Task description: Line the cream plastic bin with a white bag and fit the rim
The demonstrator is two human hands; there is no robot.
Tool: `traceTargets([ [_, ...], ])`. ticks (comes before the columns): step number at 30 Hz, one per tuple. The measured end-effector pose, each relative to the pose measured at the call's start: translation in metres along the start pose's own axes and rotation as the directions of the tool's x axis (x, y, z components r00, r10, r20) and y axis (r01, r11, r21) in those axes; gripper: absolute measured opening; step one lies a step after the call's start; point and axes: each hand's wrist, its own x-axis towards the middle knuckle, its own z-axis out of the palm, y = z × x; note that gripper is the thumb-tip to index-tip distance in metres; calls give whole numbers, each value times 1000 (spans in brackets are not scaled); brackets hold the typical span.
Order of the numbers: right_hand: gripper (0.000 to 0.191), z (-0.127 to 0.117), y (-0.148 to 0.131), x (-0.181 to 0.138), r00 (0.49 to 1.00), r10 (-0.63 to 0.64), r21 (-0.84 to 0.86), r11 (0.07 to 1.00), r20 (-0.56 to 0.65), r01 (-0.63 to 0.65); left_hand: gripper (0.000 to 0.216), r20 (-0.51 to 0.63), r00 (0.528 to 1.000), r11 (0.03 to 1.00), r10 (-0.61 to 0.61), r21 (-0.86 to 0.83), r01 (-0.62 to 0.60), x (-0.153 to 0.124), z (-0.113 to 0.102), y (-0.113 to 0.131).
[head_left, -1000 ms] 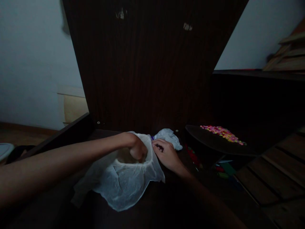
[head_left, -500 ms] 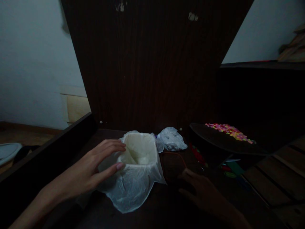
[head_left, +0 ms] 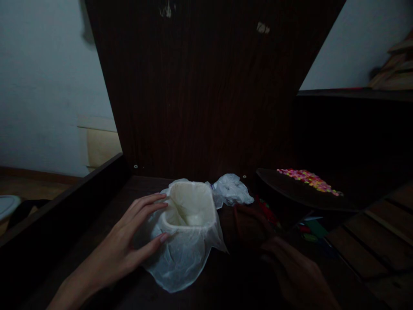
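Observation:
A small white square container (head_left: pixel 190 206), lined with a thin white plastic bag (head_left: pixel 180 262) that drapes over its rim, stands on the dark wooden surface. My left hand (head_left: pixel 129 241) lies against its left side with fingers spread on the plastic and the thumb below the rim. In deep shadow to the right of the container, my right hand (head_left: pixel 290 271) seems closed on the edge of a dark reddish round thing (head_left: pixel 248 221). I cannot make out what that thing is.
A crumpled white bag (head_left: pixel 232 189) lies just behind the container. A dark tray (head_left: pixel 290 193) at the right carries a heap of small coloured beads (head_left: pixel 306 178), with coloured bits beneath it. A tall dark wooden panel (head_left: pixel 206 94) stands behind, and a low board (head_left: pixel 80 189) borders the left.
My left hand came out of the container and now rests on its side. My right hand left the rim, dropped to the lower right and reached the dark round thing.

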Motion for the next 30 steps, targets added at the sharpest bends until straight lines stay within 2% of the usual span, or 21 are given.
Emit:
traceTargets([
  [3, 11, -34, -20, 24, 999, 27, 61, 998, -43, -24, 47, -11, 1000, 1000, 4, -23, -4, 0, -3, 1],
  [6, 12, -49, -48, 56, 990, -56, 58, 996, -127, 64, 48, -53, 999, 998, -4, -63, 1, 3, -4, 3],
  [9, 13, -43, -77, 88, 974, -183, 81, 978, -130, 194, 50, -89, 995, 991, -39, -130, 27, 5, -5, 7],
  [12, 14, -25, -98, 114, 975, -221, 159, 964, 20, 215, 54, -81, 994, 977, -79, -205, 61, 7, -6, 10],
  [15, 9, -6, -109, 133, 960, -260, 150, 958, 100, 244, 56, -21, 994, 961, -105, -259, 97, 8, -5, 9],
  [20, 7, 12, -113, 145, 935, -334, 131, 939, 121, 319, 53, 25, 994, 962, -110, -247, 113, 10, 2, 1],
  [24, 7, 6, -107, 145, 929, -335, 230, 927, 159, 295, 49, 38, 997, 976, -69, -203, 76, 12, 3, -3],
  [27, 13, -5, -95, 151, 950, -296, 346, 906, 104, 245, 49, 47, 997, 981, -55, -185, 63, 18, -1, -7],
  [30, 21, -7, -74, 163, 982, -184, 387, 909, 43, 154, 53, 65, 997, 982, -47, -182, 58, 28, -5, -11],
])
